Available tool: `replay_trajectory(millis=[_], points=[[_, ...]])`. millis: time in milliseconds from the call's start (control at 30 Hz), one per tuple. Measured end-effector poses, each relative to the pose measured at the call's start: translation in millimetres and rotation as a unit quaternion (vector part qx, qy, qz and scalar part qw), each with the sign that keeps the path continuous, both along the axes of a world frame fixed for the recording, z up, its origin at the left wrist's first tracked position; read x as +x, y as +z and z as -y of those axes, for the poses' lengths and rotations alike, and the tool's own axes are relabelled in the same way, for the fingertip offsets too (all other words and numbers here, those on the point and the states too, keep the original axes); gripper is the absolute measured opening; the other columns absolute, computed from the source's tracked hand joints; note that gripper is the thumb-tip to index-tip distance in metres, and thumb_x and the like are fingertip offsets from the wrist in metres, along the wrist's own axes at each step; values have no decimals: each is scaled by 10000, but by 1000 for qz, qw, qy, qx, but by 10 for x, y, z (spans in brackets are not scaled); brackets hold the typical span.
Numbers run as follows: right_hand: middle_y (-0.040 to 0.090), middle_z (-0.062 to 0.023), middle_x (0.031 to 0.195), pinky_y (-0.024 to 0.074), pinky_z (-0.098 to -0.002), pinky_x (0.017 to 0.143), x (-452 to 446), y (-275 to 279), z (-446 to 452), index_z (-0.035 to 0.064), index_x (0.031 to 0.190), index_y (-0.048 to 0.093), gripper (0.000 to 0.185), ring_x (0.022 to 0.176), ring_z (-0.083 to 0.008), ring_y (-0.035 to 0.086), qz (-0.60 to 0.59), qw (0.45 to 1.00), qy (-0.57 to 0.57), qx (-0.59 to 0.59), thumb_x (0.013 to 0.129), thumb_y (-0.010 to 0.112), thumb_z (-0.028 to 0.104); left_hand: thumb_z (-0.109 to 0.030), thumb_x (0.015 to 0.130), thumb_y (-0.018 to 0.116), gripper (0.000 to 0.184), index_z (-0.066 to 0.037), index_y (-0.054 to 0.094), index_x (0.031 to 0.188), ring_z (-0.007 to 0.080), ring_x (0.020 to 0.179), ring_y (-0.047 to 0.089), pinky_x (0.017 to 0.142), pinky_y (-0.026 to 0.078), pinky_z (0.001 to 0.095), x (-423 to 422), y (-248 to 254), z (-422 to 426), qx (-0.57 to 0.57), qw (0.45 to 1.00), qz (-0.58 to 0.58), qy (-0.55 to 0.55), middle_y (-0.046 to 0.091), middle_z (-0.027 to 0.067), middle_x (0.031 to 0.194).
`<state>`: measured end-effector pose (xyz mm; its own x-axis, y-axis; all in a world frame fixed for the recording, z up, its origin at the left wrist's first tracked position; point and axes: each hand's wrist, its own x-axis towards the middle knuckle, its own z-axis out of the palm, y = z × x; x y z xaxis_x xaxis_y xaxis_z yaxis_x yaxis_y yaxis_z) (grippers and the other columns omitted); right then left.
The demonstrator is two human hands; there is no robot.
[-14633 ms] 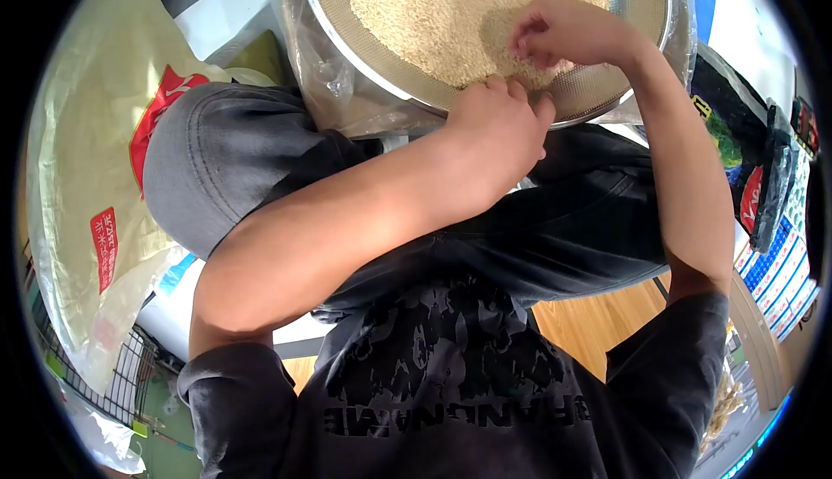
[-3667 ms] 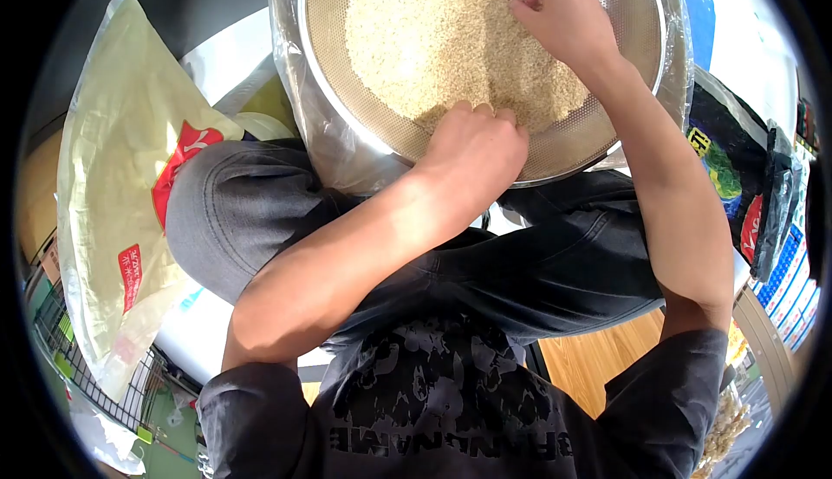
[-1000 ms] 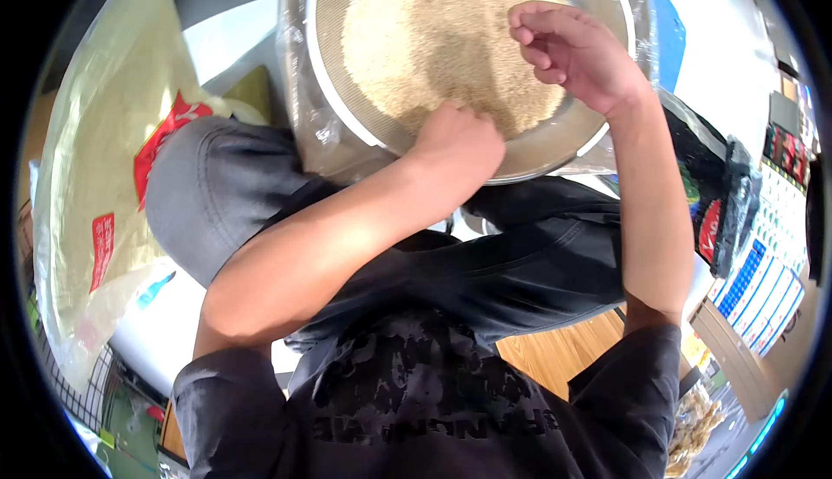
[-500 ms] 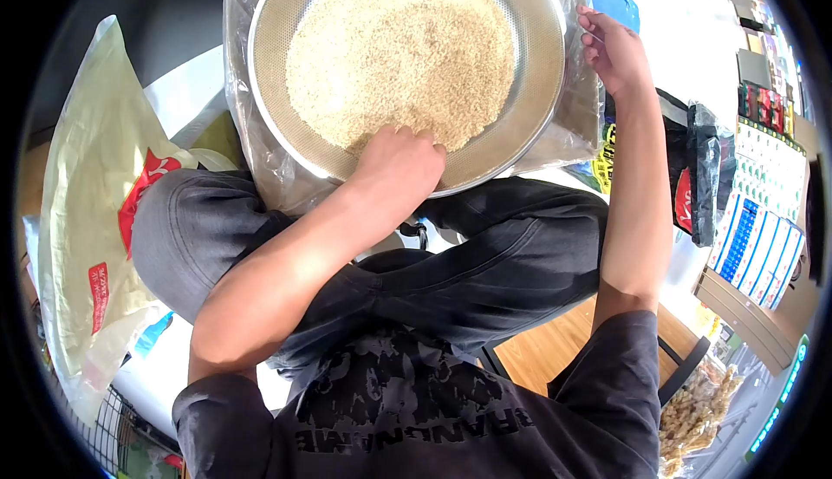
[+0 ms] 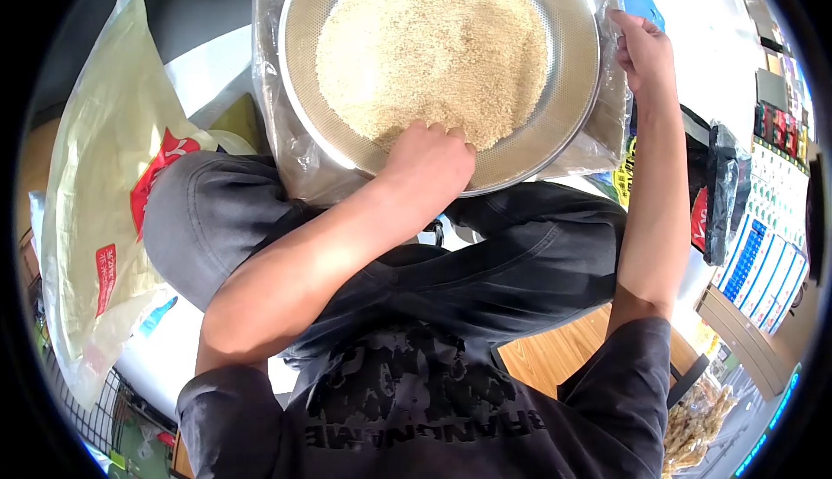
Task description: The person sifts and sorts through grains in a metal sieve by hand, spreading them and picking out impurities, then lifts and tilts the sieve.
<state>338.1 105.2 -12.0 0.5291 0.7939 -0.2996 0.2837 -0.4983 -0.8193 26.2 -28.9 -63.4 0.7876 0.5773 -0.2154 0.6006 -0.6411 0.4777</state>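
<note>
A round metal mesh sieve holds a wide heap of pale, small grains. Beneath and around it spreads a clear plastic bag. Reaching over the near rim, my left hand has its fingers curled down into the heap; the fingertips are hidden by the grains. My right hand is beyond the sieve's right rim, its fingers bent and closed at the bag's right edge, where it appears to pinch the plastic.
My dark-trousered legs are bent below the sieve. On the left stands a large pale-yellow plastic sack with red print. Shelves of packaged goods line the right. Wooden floor and a bag of dried goods lie lower right.
The whole view has shifted, so everything sits farther right in it. Relative to the sieve, both hands stay in nearly the same places, and the right hand's fingers look slightly more curled.
</note>
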Motion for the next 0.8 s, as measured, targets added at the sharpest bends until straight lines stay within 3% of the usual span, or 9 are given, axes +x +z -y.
replay_trajectory(millis=[67,100,167,200,267,333,367,500,800], points=[[602,36,691,333,-216,486,-96,7,28,46,833,668,192,533,-60,455,2,994,33,104,906,786,179,-108,852,652,153,-30,715,968,275,963,707,833,538,398,-10,34,3,13,1000,-4,-9,706,118,956],[602,36,691,333,-216,486,-176,10,23,46,833,668,192,533,-60,455,-2,994,37,103,906,786,179,-108,852,652,153,-30,715,968,275,963,707,833,538,398,-6,21,7,11,1000,-8,-5,706,118,956],[606,5,669,383,-255,504,-351,-26,22,34,872,701,205,542,-93,484,137,961,175,164,910,783,219,-110,856,651,156,-31,714,975,278,956,705,831,532,398,2,-19,16,4,1000,-4,-9,703,125,965],[606,5,669,383,-255,504,-455,-68,37,34,872,701,205,542,-93,484,133,962,176,163,910,783,219,-110,856,651,156,-31,714,975,278,956,705,831,532,398,-5,-12,20,2,1000,-7,-7,703,125,965],[540,45,647,342,-245,511,-705,-156,78,53,934,713,176,546,-51,421,191,900,372,127,954,760,222,-120,858,659,158,-31,714,977,282,946,702,828,527,402,-15,19,14,4,1000,0,-9,702,131,975],[597,-42,652,453,-303,558,-1086,-187,180,43,939,734,222,565,-131,517,252,846,460,97,909,776,259,-123,858,664,156,-32,713,975,283,943,700,827,527,404,-9,-16,27,6,1000,5,-3,700,132,972],[476,-34,603,409,-317,555,-1193,-282,219,28,991,733,190,569,-108,446,229,841,482,91,931,753,207,-126,857,668,154,-34,712,973,283,941,699,826,527,405,-2,-35,30,10,1000,12,5,699,133,970],[475,-40,604,438,-356,574,-1388,-519,254,25,977,739,154,558,-167,475,245,821,513,58,889,728,152,-131,857,673,151,-35,709,967,284,944,698,827,527,405,15,-47,30,4,1000,5,13,695,130,966],[545,-67,625,489,-385,603,-1496,-730,219,22,967,750,161,572,-213,564,268,807,523,54,886,720,158,-90,839,666,143,-47,710,968,263,972,697,825,530,380,1,10,42,21,1000,-20,-1,697,108,973]])
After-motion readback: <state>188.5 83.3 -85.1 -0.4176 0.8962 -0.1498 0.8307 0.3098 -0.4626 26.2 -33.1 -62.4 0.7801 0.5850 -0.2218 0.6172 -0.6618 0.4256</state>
